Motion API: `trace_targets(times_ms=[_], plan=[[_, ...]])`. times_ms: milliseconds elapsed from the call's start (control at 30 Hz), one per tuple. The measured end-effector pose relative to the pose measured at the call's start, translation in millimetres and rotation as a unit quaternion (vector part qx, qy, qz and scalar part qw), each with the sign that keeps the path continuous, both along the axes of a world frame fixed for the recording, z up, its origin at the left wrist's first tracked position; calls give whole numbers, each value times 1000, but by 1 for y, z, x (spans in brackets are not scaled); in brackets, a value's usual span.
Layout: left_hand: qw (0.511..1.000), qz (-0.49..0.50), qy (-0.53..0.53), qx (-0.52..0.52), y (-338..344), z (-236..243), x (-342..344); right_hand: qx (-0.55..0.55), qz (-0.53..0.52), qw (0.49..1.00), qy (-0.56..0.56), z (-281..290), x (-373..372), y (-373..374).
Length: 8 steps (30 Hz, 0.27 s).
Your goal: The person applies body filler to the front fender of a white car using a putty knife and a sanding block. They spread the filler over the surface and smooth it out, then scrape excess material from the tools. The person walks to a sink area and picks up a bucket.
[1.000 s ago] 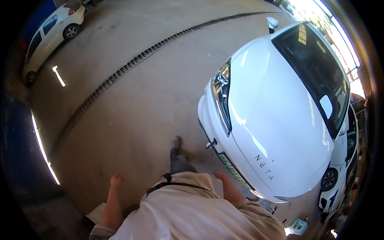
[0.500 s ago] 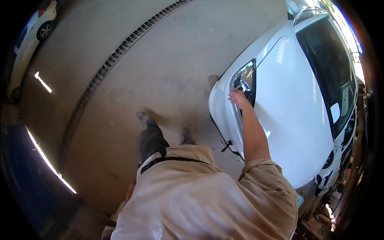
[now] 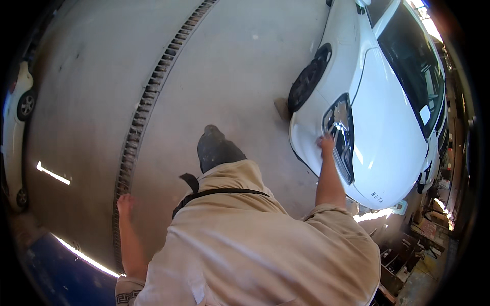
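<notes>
A white car (image 3: 389, 122) stands on my right, its front turned toward me. My right hand (image 3: 325, 142) is over the edge of the car's headlight (image 3: 339, 122). Its fingers look loosely apart and somewhat blurred, with nothing visible in them. I cannot tell whether they touch the lamp. On the far side of my body, my left hand (image 3: 125, 203) hangs over the floor near a drain grate (image 3: 138, 125). Its fingers are curled in and no object shows in them.
The slotted grate runs across the concrete floor (image 3: 245, 71). A block (image 3: 282, 109) sits by the white car's front wheel (image 3: 309, 76). Another white car (image 3: 15, 148) stands at far left, near a blue surface (image 3: 66, 278). Cluttered shelving (image 3: 408, 255) is at lower right.
I have stepped forward along the car, and its front wheel has come into view. My left arm has swung out into view. My right hand stays near the headlight.
</notes>
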<state>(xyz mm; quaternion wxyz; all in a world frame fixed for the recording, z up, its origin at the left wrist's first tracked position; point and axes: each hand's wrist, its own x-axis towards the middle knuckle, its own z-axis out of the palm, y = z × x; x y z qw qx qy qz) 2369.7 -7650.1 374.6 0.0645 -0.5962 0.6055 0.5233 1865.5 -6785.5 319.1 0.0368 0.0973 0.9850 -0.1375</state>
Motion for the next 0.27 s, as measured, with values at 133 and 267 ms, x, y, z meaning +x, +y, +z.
trace_targets(times_ms=[133,267], plan=[[994,58,87,1,-110,-2,-78,-123,-27,769,-627,-73,161,-132],[996,-24,70,-52,-150,-80,-37,-100,-49,590,-800,-83,131,-299]])
